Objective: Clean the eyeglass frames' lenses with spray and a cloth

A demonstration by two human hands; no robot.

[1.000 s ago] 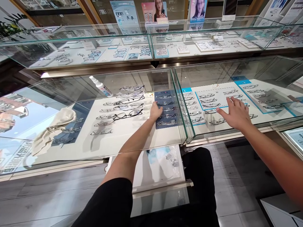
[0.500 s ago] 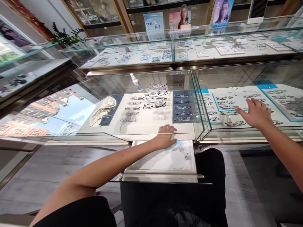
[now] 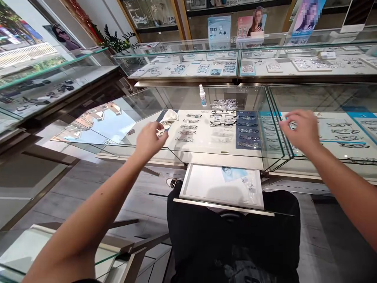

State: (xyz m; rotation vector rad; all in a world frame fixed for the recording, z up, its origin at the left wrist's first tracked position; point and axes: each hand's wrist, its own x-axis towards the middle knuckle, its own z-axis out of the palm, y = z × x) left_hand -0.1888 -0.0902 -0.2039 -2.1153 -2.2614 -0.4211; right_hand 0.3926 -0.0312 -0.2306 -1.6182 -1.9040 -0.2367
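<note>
My left hand [image 3: 150, 142] is over the left glass display case [image 3: 138, 151], its fingers curled and the thumb apart, with nothing seen in it. Just beyond its fingertips lies a crumpled cream cloth [image 3: 171, 116]. Over the joint between the two cases is my right hand [image 3: 304, 131], thumb and forefinger bent together into a ring, nothing visible in them. Black-rimmed eyeglasses [image 3: 223, 123] lie at the front of a stack in the middle of the left case. A white spray bottle [image 3: 203, 96] stands upright behind them.
A white drawer [image 3: 206, 190] is pulled out above my lap, with a blue leaflet [image 3: 232, 173] and small clear packets [image 3: 250, 186] inside. Eyeglasses on a dark blue tray [image 3: 247, 133] lie at right. Another glass case [image 3: 182, 80] runs behind. A wooden-legged stand [image 3: 135, 263] is at lower left.
My left hand has left the drawer's back edge and moved left toward the cloth. My right hand has lifted, and its spread fingers have curled in. The view has shifted left.
</note>
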